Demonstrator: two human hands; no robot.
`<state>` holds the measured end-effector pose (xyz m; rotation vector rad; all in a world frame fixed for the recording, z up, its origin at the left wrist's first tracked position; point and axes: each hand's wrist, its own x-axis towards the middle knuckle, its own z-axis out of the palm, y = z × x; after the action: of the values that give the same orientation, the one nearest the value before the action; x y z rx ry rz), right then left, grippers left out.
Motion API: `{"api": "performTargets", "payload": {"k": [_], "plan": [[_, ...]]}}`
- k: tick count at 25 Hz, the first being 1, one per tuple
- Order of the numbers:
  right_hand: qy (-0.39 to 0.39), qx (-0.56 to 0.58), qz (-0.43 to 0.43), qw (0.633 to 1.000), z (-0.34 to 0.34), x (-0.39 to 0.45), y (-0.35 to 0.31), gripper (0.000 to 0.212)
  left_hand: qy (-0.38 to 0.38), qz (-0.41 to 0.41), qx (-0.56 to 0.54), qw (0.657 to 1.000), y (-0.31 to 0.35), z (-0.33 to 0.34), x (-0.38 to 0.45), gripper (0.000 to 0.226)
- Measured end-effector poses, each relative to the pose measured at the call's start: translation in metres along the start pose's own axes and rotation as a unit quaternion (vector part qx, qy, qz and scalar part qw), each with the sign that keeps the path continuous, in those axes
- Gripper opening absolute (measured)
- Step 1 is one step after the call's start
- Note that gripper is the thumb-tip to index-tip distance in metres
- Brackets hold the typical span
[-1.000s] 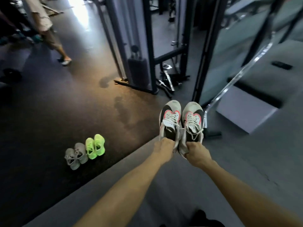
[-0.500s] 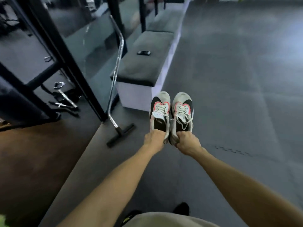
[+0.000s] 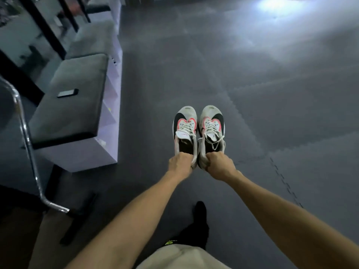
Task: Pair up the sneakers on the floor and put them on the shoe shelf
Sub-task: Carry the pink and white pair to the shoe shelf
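Note:
I carry a pair of white sneakers with black and pink trim, side by side, toes pointing away from me. My left hand (image 3: 179,165) grips the heel of the left sneaker (image 3: 185,127). My right hand (image 3: 218,166) grips the heel of the right sneaker (image 3: 211,125). Both shoes hang in the air above the dark grey floor mats. To the left stands a white shoe shelf (image 3: 112,105) with open cubbies facing right and a grey cushion (image 3: 73,94) on top.
A black phone (image 3: 68,93) lies on the cushion. A chrome bar (image 3: 25,133) on a black foot stands at the left front. Black frames and glass fill the far left. Grey puzzle mats (image 3: 272,94) spread to the right. My dark shoe (image 3: 200,216) is below.
My view has swung right, away from the gym machine and the floor sneakers. The bench shelf now lies at my left, closer. Both hands still hold the same pair.

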<state>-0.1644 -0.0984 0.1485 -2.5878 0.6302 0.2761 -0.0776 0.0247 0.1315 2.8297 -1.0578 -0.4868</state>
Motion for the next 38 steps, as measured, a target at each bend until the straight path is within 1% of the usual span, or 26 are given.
{"api": "performTargets", "payload": {"k": [4,6,8,10,11,13,14,19,23,28,32,36,38], "plan": [[0.018,0.013,0.039,0.999,-0.045,0.074,0.067,0.014,0.0,0.037,0.003,0.999,0.054,-0.008,0.107,0.015],[0.008,0.012,0.059,0.998,-0.072,0.113,0.1,0.016,-0.012,0.049,-0.009,0.999,0.08,-0.017,0.161,0.013],[0.007,0.026,0.073,0.997,-0.103,0.153,0.127,0.023,-0.022,0.057,-0.007,0.998,0.104,-0.032,0.211,0.013],[0.005,0.029,0.072,0.997,-0.13,0.19,0.148,0.028,-0.016,0.057,-0.001,0.998,0.122,-0.047,0.255,0.014],[0.002,0.03,0.07,0.997,-0.14,0.206,0.154,0.025,-0.014,0.054,0.005,0.998,0.127,-0.051,0.273,0.015],[-0.008,0.03,0.061,0.998,-0.157,0.253,0.171,0.013,-0.014,0.039,0.015,0.999,0.136,-0.06,0.32,0.015],[-0.014,0.032,0.049,0.998,-0.166,0.28,0.18,0.011,-0.012,0.025,0.008,1.0,0.138,-0.065,0.345,0.014],[-0.044,0.007,-0.053,0.998,-0.219,0.411,0.203,0.009,0.008,-0.077,-0.028,0.997,0.143,-0.096,0.451,0.013],[-0.078,-0.02,-0.153,0.985,-0.261,0.496,0.187,0.002,0.033,-0.172,-0.045,0.984,0.135,-0.136,0.502,0.015],[-0.112,-0.054,-0.265,0.956,-0.278,0.583,0.134,0.008,0.075,-0.282,-0.072,0.954,0.092,-0.168,0.543,0.016],[-0.132,-0.073,-0.332,0.931,-0.28,0.658,0.073,0.017,0.097,-0.358,-0.081,0.925,0.037,-0.189,0.582,0.02],[-0.153,-0.087,-0.385,0.906,-0.281,0.731,0.003,0.013,0.123,-0.414,-0.096,0.897,-0.029,-0.216,0.625,0.021],[-0.167,-0.089,-0.406,0.894,-0.281,0.768,-0.036,0.015,0.13,-0.44,-0.112,0.882,-0.063,-0.232,0.643,0.019]]}}
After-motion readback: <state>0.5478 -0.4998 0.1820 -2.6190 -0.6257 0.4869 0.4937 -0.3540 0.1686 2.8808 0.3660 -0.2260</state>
